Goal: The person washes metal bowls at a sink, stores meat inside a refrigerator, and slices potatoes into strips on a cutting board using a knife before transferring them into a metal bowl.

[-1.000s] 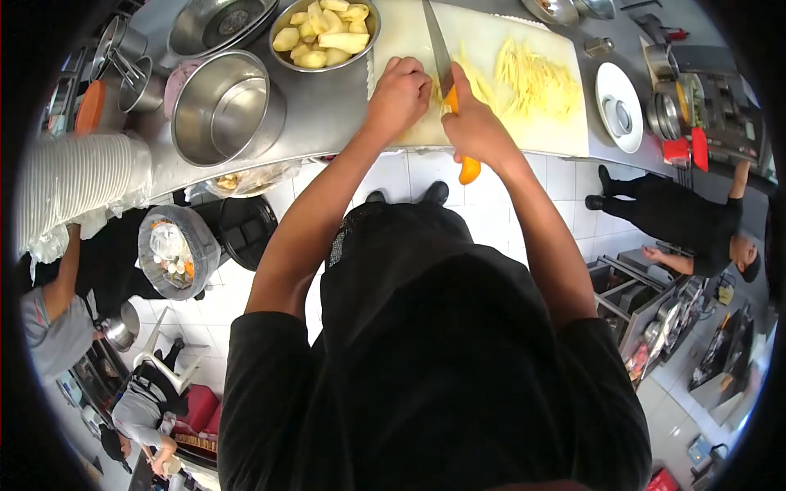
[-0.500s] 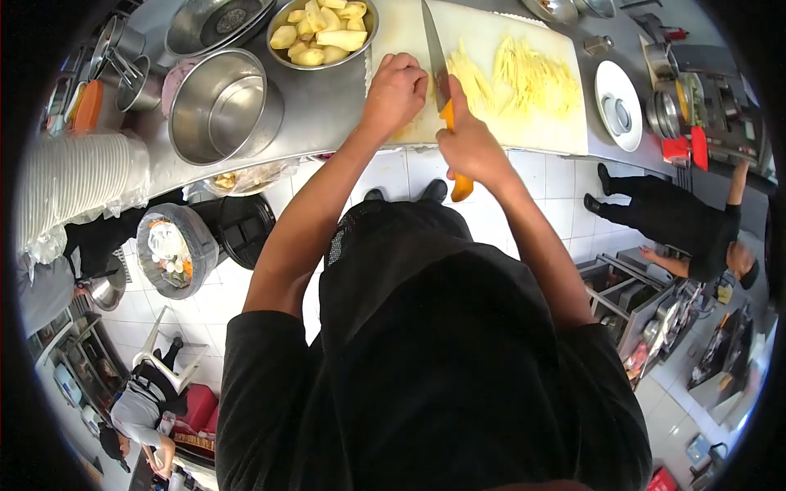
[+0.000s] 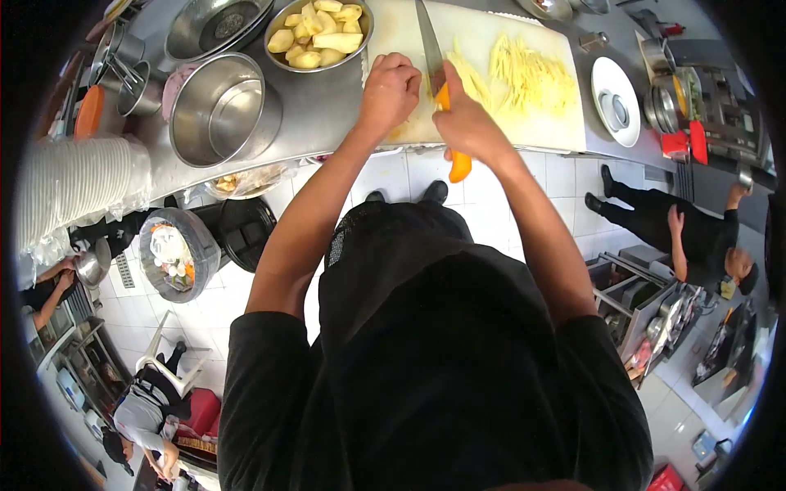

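My right hand [image 3: 475, 129] grips a kitchen knife [image 3: 431, 41] by its orange handle, index finger laid along the top. The blade points away from me over the white cutting board [image 3: 565, 135]. Just left of the blade, my left hand [image 3: 391, 92] rests on the board with its fingers curled down; whatever they press on is hidden beneath them. Right of the knife lie pale yellow cut strips [image 3: 528, 78], with a smaller bunch [image 3: 471, 80] close to the blade. A metal bowl of peeled potatoes [image 3: 319, 39] stands at the board's left.
A deep steel pot [image 3: 221, 110] sits on the counter to the left, near stacked white plates [image 3: 90, 184]. To the right is a white oval dish [image 3: 616, 102]. A lined waste bin [image 3: 176, 258] stands on the floor. Co-workers are at the right [image 3: 688, 221] and lower left [image 3: 147, 413].
Both hands stay nearly in place, with the knife shifted slightly left and its handle tilted a little differently. The co-worker at right has raised an arm; a person at left has moved with a metal bowl.
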